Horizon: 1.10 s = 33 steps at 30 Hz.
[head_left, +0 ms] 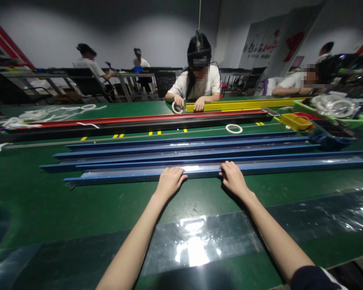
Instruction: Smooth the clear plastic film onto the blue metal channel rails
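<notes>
A long blue channel profile [133,175] with a shiny, clear-looking inner face lies crosswise in front of me, nearest of a group of similar ones. My left hand [171,180] grips its near edge left of the middle, fingers curled over the rim and thumb on the near side. Further right, my right hand [232,177] holds the same edge, its fingers also bent over the rim. Between the hands a bare stretch of the channel reflects light. More blue channel profiles [124,154] lie just behind it, roughly parallel.
Clear plastic film [224,233] stretches across the green table [109,205] under my forearms. Beyond lie a white ring [234,129], red and black profiles [157,121] and a yellow profile [245,105]. Bins [296,121] stand at right. A co-worker [199,80] sits opposite, hands on the table.
</notes>
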### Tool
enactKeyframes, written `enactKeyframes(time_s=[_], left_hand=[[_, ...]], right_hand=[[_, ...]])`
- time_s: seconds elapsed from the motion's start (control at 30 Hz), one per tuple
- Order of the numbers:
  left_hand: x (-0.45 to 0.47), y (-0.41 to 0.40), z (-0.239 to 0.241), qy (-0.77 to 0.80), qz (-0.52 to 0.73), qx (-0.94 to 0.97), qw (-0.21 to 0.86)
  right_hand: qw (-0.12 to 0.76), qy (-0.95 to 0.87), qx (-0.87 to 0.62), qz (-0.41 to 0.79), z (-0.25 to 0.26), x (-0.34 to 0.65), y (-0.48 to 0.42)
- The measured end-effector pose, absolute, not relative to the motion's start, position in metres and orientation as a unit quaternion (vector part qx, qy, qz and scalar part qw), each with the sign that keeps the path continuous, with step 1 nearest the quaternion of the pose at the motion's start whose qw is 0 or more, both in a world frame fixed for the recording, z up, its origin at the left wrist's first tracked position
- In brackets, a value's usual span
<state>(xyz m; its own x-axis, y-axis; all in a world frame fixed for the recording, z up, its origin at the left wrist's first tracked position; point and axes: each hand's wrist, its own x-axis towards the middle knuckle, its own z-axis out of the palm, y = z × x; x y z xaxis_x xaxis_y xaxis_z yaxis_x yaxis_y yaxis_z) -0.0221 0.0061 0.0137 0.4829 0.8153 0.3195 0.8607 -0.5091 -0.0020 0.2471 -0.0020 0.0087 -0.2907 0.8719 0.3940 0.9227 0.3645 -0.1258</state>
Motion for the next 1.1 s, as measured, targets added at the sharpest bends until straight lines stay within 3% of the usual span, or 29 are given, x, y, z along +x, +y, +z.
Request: enactKeyframes(time_s=[1.1], left_hand=[[-0.033,0.008,0.022,-0.48,-0.112,-0.865,0.09]], right_hand=[[0.204,-0.825,-0.525,-0.052,0.011,0.261,-0.01]])
